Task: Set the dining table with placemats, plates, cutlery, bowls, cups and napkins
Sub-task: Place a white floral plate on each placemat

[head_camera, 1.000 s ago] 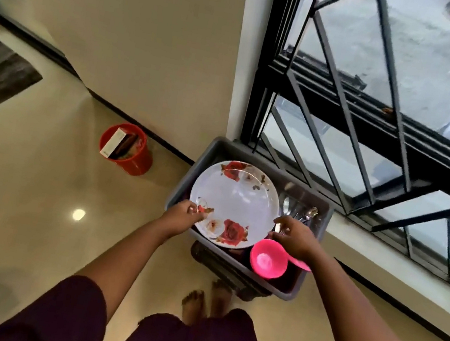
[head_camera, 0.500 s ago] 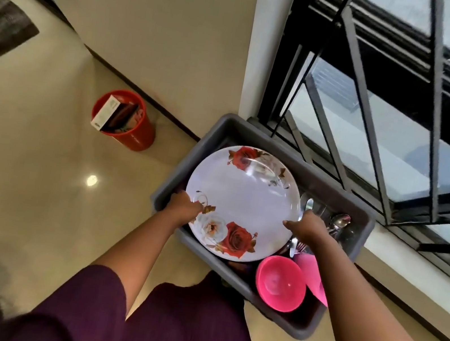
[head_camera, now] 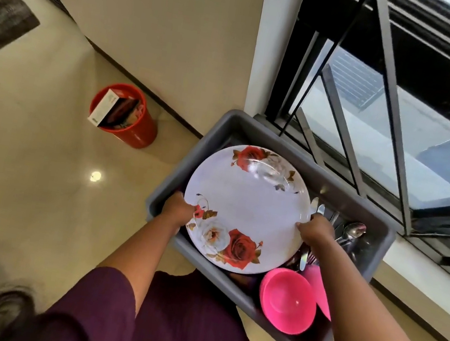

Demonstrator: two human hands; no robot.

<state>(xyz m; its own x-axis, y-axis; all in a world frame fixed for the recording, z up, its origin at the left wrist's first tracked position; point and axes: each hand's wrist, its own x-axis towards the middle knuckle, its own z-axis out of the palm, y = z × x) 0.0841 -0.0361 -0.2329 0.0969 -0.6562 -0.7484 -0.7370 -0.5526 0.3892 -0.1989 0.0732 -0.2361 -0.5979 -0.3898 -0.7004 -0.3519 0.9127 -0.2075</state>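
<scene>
Since 0.5 seconds ago, the view has drawn closer to the grey plastic tub (head_camera: 376, 255) by the barred window (head_camera: 392, 109). The rose-patterned plate (head_camera: 244, 206) sits over the tub's left half, gripped at opposite rims by the left hand (head_camera: 178, 211) and right hand (head_camera: 316, 230). A pink bowl (head_camera: 287, 299) lies at the near corner, cutlery (head_camera: 347, 235) right of the plate. A red bin (head_camera: 126, 115) stands on the floor.

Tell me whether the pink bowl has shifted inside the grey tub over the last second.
No. The pink bowl sits in the same near right corner of the grey tub; only the camera moved closer.
</scene>
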